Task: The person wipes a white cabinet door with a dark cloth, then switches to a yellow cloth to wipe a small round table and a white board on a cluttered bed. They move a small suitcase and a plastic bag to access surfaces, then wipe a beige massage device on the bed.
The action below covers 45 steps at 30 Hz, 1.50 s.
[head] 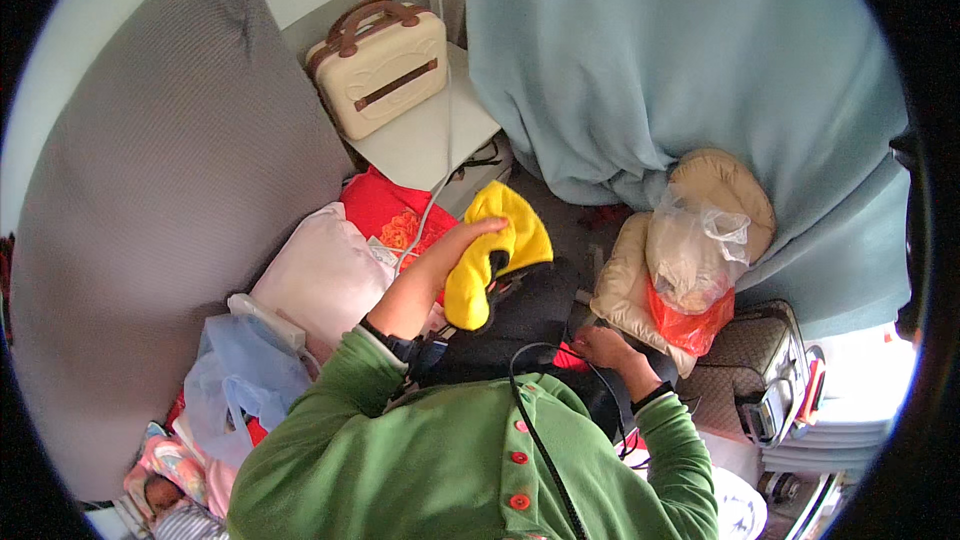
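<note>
My left hand [471, 231] grips a bright yellow soft fabric piece [517, 229], thumb on top. One end of the fabric hangs down over my dark-clad lap [529, 307], and a small black patch shows beside its fold. My right hand [600, 345] is lower, at the right side of my lap, with its fingers curled. Against those fingers lies a bit of red material [570, 358]; whether they hold it cannot be seen. A black cable [529, 420] loops up over my green top and passes close to the right hand.
Left are a pink pillow [326, 274], a red floral cloth [397, 214], a blue plastic bag [244, 379] and a grey cushioned backrest [180, 165]. A cream case [390, 71] stands on a white cabinet [420, 154]. Right are a beige padded item [626, 270], plastic bags [686, 255] and a patterned bag [739, 360].
</note>
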Tool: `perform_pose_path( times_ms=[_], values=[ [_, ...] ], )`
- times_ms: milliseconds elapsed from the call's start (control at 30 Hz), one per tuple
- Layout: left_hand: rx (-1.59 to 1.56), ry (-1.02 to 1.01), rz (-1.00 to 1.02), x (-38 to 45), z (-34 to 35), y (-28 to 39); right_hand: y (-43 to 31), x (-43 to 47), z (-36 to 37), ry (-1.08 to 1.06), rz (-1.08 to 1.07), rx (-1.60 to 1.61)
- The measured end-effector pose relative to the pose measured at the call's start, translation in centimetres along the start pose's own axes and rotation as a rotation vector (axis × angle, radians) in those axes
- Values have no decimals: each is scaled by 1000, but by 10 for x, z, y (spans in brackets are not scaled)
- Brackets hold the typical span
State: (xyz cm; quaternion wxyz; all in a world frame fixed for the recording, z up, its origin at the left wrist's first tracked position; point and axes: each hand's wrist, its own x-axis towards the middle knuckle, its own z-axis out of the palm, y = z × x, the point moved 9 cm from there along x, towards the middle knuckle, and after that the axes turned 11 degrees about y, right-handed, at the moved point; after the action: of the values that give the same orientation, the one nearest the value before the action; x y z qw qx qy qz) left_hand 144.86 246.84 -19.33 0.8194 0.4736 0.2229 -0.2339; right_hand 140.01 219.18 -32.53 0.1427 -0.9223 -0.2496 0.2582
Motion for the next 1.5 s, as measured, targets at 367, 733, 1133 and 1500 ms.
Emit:
perform_pose_path(
  times_ms=[367,733,1133,1500],
  values=[
    [-139,-10,132,38,35,10,-10,-17,-41,213,-126,-128],
    [-101,38,102,39,18,-18,54,-21,-24,331,-75,116],
    [13,57,58,35,34,-30,242,-134,-65,1064,652,474],
    [99,147,-12,49,21,-47,316,-173,33,1025,937,802]
  ],
)
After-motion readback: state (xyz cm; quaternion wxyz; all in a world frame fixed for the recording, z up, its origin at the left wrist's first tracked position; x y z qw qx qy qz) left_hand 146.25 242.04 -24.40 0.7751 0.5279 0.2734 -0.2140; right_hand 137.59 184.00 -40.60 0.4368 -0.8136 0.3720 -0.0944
